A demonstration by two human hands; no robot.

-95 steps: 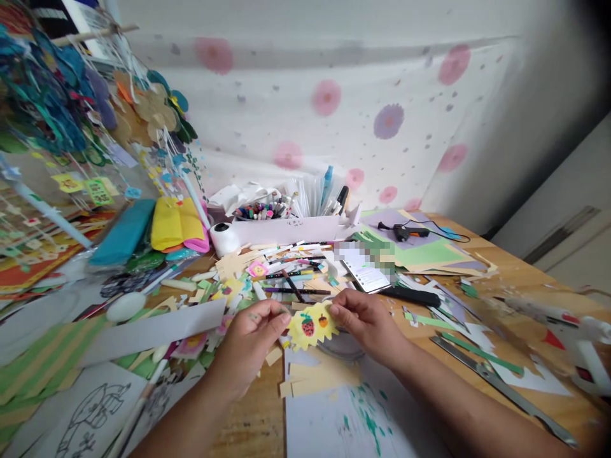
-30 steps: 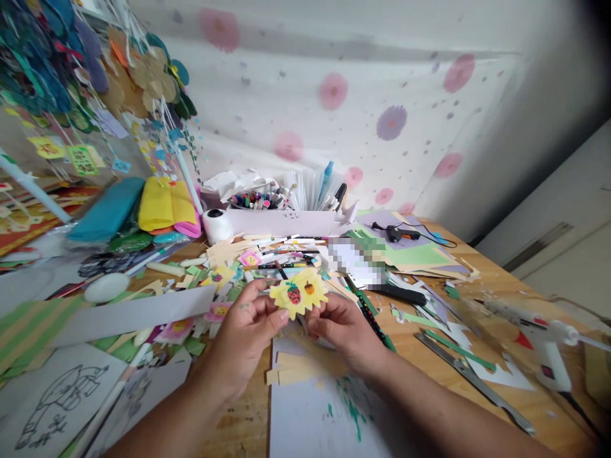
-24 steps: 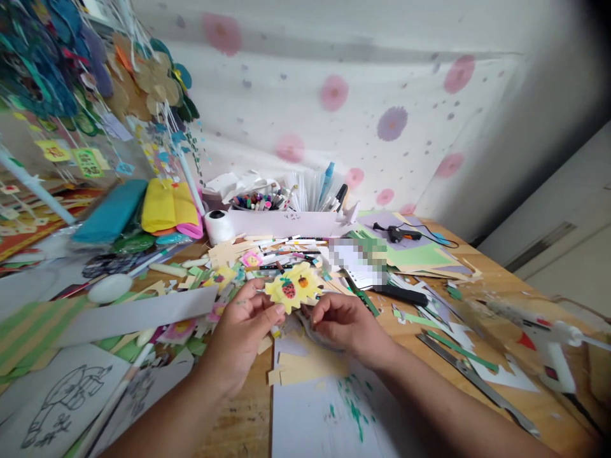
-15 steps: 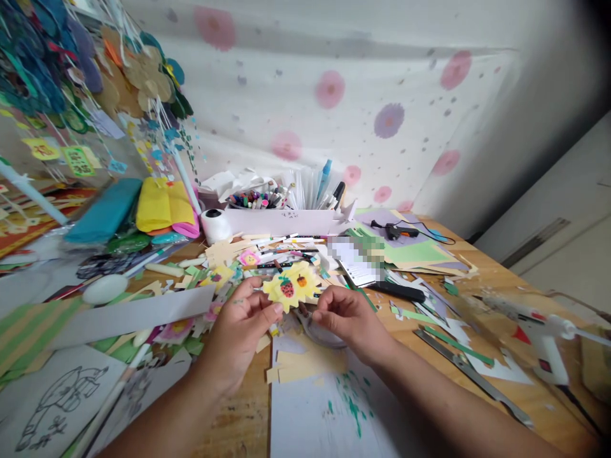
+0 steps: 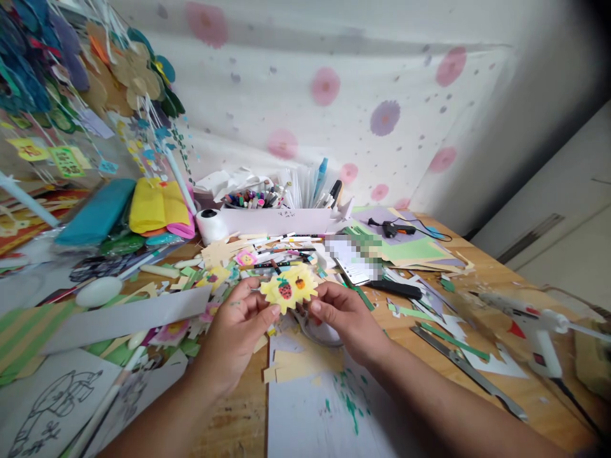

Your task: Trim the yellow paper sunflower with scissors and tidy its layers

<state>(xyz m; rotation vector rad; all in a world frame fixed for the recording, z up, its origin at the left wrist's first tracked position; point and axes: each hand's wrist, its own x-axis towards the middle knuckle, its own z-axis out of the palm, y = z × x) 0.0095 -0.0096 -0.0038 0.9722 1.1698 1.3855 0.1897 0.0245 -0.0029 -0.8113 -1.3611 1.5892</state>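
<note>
A yellow paper cutout (image 5: 289, 288) with jagged edges, a red strawberry and a small orange fruit drawn on it, is held up above the cluttered wooden table (image 5: 482, 280). My left hand (image 5: 237, 331) pinches its left edge between thumb and fingers. My right hand (image 5: 341, 317) pinches its right lower edge. Below the hands lie a clear round tape roll (image 5: 321, 332), tan paper strips (image 5: 305, 364) and a white sheet with green paint marks (image 5: 334, 413).
A white box of markers and pens (image 5: 279, 213) stands at the back. A glue gun (image 5: 534, 321) lies at the right, a smaller one (image 5: 396, 227) on coloured sheets, and a metal ruler (image 5: 470, 372) beside it. Paper scraps, felt rolls (image 5: 160, 213) and a line drawing (image 5: 48, 407) crowd the left.
The cutout has stayed in my hands and been lifted slightly away from me. My right hand let go for a moment, then pinched its right edge again.
</note>
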